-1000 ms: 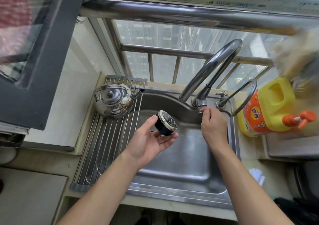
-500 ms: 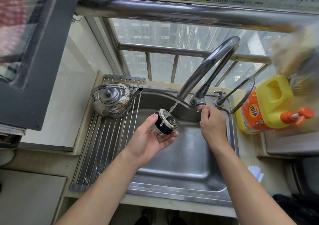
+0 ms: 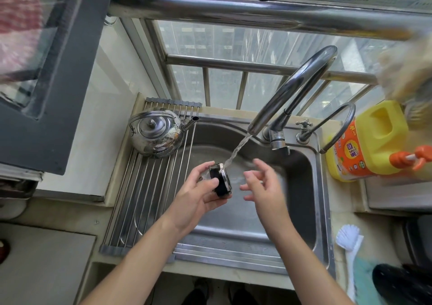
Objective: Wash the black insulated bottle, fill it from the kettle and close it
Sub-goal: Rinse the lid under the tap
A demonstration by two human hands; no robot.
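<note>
I am gripping the black bottle lid (image 3: pixel 221 181) in my left hand (image 3: pixel 198 194) under the faucet stream (image 3: pixel 236 151), right hand (image 3: pixel 261 183) open beside it; wet fingers risk dropping it into the sink (image 3: pixel 301 187).

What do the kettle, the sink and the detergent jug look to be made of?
Kettle: polished metal, likely stainless steel, with mirror-like reflections across its body. Sink: brushed stainless steel by the look, a duller grey sheen with soft highlights. Jug: yellow plastic, opaque and evenly coloured, with a moulded handle, a printed orange label and an orange pump.
</note>
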